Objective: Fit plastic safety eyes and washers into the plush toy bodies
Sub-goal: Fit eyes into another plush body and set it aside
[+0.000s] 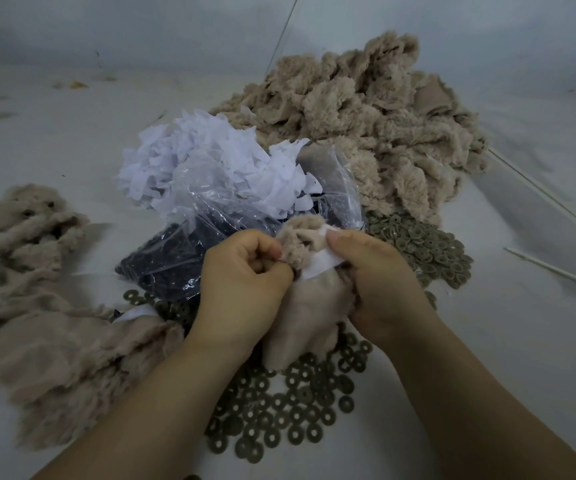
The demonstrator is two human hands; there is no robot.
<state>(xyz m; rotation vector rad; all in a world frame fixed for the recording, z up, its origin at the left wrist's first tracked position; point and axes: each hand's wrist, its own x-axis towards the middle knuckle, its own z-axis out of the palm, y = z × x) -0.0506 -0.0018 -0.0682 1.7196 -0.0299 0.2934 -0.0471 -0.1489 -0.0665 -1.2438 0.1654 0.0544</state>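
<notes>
A beige plush body [300, 317] is held up between both hands at the centre, its smooth backing side toward me and a furry top folded over. My left hand [241, 282] grips the furry edge with curled fingers. My right hand [376, 278] pinches the plush together with a white fabric piece [321, 263] under the thumb. Olive ring washers [279, 407] lie scattered on the surface below my hands, with a second heap of washers [425, 244] at the right. A clear bag of black safety eyes [172, 258] sits just behind my left hand. No eye is visible in my fingers.
A large pile of beige plush bodies [366, 126] fills the back right. More plush bodies [44, 306] lie at the left. White fabric cutouts [203, 164] are heaped on a clear bag behind. Thin white sticks [553, 271] lie at the right on the pale surface.
</notes>
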